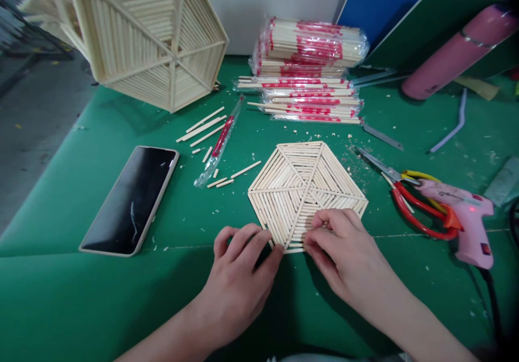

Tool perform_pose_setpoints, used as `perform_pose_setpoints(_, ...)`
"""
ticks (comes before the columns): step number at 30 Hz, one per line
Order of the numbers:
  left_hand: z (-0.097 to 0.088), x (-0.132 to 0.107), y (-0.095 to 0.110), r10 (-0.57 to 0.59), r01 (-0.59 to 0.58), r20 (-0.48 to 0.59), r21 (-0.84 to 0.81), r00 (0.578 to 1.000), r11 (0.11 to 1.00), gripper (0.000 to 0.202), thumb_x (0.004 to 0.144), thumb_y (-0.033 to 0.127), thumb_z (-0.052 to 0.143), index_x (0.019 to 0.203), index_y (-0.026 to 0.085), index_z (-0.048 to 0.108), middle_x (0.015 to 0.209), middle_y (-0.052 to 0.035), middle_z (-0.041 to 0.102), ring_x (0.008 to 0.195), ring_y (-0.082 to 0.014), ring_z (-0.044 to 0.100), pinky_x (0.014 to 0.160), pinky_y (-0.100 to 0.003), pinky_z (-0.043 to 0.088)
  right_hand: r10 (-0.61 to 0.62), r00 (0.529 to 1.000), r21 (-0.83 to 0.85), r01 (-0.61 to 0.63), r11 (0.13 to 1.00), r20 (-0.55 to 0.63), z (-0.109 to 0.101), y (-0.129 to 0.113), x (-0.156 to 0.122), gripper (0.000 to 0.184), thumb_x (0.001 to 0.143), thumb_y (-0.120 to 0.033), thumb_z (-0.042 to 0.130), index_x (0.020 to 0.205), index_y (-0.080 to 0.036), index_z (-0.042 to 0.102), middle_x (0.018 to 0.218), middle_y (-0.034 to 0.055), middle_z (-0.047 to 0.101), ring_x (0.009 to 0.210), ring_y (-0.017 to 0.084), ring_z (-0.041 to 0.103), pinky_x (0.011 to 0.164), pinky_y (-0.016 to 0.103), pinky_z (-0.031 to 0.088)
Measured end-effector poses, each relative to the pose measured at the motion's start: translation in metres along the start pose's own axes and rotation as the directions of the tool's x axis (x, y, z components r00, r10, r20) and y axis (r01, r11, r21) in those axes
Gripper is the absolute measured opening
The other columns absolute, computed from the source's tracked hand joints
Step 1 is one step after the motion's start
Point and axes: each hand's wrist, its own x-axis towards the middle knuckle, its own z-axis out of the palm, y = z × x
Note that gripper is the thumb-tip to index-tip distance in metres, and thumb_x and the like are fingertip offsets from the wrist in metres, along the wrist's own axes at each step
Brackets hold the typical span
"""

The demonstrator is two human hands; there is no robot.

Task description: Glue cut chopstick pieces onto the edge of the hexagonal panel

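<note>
Both hands' fingers (pixel 243 240) (pixel 330 240) half-curled on stick panel (pixel 302 189), grip unclear; green tabletop (pixel 60 297), grey floor (pixel 44 99).

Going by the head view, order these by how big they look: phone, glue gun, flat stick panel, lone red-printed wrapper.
1. Flat stick panel
2. Phone
3. Glue gun
4. Lone red-printed wrapper, long but very narrow

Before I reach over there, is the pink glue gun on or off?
On, it seems: the pink glue gun has a small red light glowing on its body. Whether it's hot, I can't tell.
</note>
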Motion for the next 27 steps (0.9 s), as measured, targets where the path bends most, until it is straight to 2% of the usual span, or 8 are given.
perform_pose_setpoints(3,-0.002,0.0,0.002,-0.003,0.003,-0.006,0.017,1.0,1.0,0.021,0.082,0.017,0.047,0.097,0.02,0.061,0.1,-0.0079,0.059,0.1,-0.0242,0.048,0.083,-0.041,0.029,0.011,0.998,0.039,-0.008,0.999,-0.06,0.0,0.004,-0.004,0.009,0.079,-0.014,0.051,0.076,-0.018,0.059,0.089,0.0055,0.05,0.084,0.019,0.045,0.072,0.033,0.041)
perform_pose_setpoints(5,-0.002,0.0,0.004,0.006,-0.006,-0.001,0.03,1.0,1.0,0.02,0.081,0.018,0.049,0.098,0.021,0.061,0.102,-0.0075,0.059,0.101,-0.0241,0.048,0.085,-0.042,0.029,0.04,0.989,0.071,-0.03,0.997,-0.142,-0.002,0.011,-0.011,0.009,0.078,-0.015,0.053,0.083,-0.019,0.059,0.092,0.0054,0.048,0.088,0.019,0.046,0.075,0.034,0.041)
perform_pose_setpoints(8,0.0,-0.001,0.007,0.035,-0.036,0.03,0.05,0.999,0.998,0.021,0.08,0.021,0.052,0.1,0.022,0.06,0.104,-0.0068,0.059,0.103,-0.024,0.047,0.088,-0.043,0.027,0.117,0.956,0.088,-0.097,0.991,-0.267,-0.005,0.026,-0.026,0.013,0.079,-0.017,0.053,0.09,-0.02,0.059,0.095,0.0056,0.047,0.091,0.02,0.048,0.078,0.035,0.042)
perform_pose_setpoints(11,0.005,0.001,0.011,0.069,-0.074,0.082,0.069,0.994,0.995,0.024,0.08,0.023,0.053,0.104,0.024,0.059,0.109,-0.0071,0.058,0.107,-0.0241,0.045,0.091,-0.043,0.025,0.164,0.931,0.088,-0.142,0.986,-0.327,-0.005,0.036,-0.041,0.015,0.078,-0.016,0.055,0.091,-0.021,0.06,0.094,0.0052,0.047,0.088,0.019,0.049,0.074,0.035,0.043)
perform_pose_setpoints(17,0.017,0.01,0.017,0.106,-0.116,0.106,0.094,0.989,0.989,0.03,0.079,0.022,0.054,0.109,0.024,0.056,0.113,-0.0066,0.056,0.109,-0.0238,0.043,0.094,-0.042,0.024,0.115,0.927,0.06,-0.1,0.993,-0.358,0.006,0.036,-0.05,0.017,0.076,-0.013,0.057,0.091,-0.019,0.063,0.092,0.0057,0.047,0.084,0.018,0.048,0.068,0.032,0.045)
perform_pose_setpoints(21,0.02,0.012,0.016,0.076,-0.08,0.053,0.076,0.996,0.994,0.023,0.081,0.023,0.054,0.103,0.022,0.059,0.107,-0.0057,0.058,0.105,-0.0232,0.046,0.092,-0.041,0.027,0.176,0.922,0.127,-0.139,0.982,-0.346,0.009,0.035,-0.045,0.012,0.078,-0.014,0.056,0.088,-0.018,0.063,0.091,0.0057,0.048,0.083,0.017,0.048,0.069,0.033,0.045)
perform_pose_setpoints(27,0.018,0.013,0.013,0.094,-0.096,0.055,0.025,0.994,0.995,0.023,0.081,0.018,0.052,0.102,0.017,0.059,0.104,-0.0105,0.057,0.101,-0.0258,0.048,0.087,-0.044,0.032,0.235,0.924,0.218,-0.173,0.96,-0.3,0.009,0.035,-0.041,0.01,0.079,-0.016,0.056,0.085,-0.02,0.063,0.09,0.0048,0.048,0.081,0.016,0.049,0.069,0.033,0.045)
